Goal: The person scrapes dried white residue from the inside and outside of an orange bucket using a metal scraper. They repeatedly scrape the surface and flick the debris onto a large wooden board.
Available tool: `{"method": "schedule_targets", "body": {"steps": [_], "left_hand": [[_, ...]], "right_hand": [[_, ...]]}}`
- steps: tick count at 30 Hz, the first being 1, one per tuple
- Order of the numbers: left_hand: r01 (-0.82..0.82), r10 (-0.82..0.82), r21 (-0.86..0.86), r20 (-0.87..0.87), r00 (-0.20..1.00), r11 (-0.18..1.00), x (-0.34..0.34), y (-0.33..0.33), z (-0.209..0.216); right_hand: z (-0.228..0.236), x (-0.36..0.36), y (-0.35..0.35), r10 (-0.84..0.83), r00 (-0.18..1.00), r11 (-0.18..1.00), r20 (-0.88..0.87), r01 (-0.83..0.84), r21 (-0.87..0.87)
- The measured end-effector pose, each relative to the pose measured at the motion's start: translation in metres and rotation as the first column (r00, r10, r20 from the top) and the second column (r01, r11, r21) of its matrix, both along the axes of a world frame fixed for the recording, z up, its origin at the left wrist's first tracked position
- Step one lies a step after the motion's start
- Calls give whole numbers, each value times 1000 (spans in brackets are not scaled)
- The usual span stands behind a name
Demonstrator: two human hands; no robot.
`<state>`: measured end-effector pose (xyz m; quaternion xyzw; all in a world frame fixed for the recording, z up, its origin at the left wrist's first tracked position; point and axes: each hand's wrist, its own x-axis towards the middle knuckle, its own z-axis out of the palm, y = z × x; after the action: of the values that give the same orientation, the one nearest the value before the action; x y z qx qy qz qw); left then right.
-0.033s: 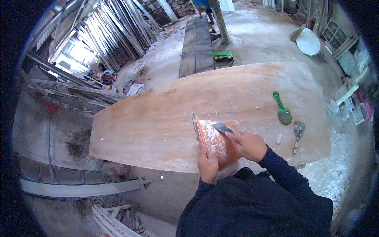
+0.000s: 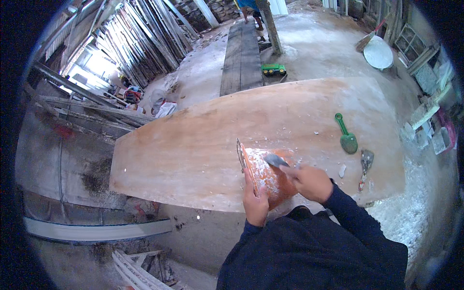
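An orange bucket (image 2: 274, 189), crusted with white residue, lies on its side on the wooden board (image 2: 183, 150). Its rim and wire handle face left. My left hand (image 2: 255, 203) is closed around the rim. My right hand (image 2: 311, 182) grips a scraper (image 2: 275, 160) with a grey blade, which lies against the whitened side of the bucket. The scraper's handle is mostly hidden in my fingers. White crumbs are scattered on the board around the bucket.
On the board's right side lie a green toy shovel (image 2: 348, 142), a dirty putty knife (image 2: 366, 166) and a white chip (image 2: 342, 170). Beyond it are dark planks (image 2: 241, 60), a green toy truck (image 2: 273, 69), a post (image 2: 269, 29) and a person (image 2: 249, 6). A white basin (image 2: 378, 52) stands far right.
My right hand and the scraper have shifted slightly to the right and down along the bucket. My left hand keeps its hold on the rim.
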<state>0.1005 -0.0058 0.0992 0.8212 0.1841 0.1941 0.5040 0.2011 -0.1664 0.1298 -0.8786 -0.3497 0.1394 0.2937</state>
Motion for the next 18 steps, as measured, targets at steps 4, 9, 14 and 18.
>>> {"method": "schedule_targets", "body": {"steps": [4,9,14,18], "left_hand": [[18,-19,-54,-8,1000,998,-3,0,-1],[18,-20,204,7,1000,979,-10,-7,-15],[-71,73,42,-52,996,997,-22,-21,-8],[-69,68,35,21,997,997,-34,-22,-23]], "right_hand": [[23,-24,-15,-80,997,989,-19,77,-124],[6,-22,6,-122,993,992,-4,121,-41],[-5,14,15,-6,1000,995,22,4,100],[40,-11,-9,-32,995,990,-96,18,-141]]}}
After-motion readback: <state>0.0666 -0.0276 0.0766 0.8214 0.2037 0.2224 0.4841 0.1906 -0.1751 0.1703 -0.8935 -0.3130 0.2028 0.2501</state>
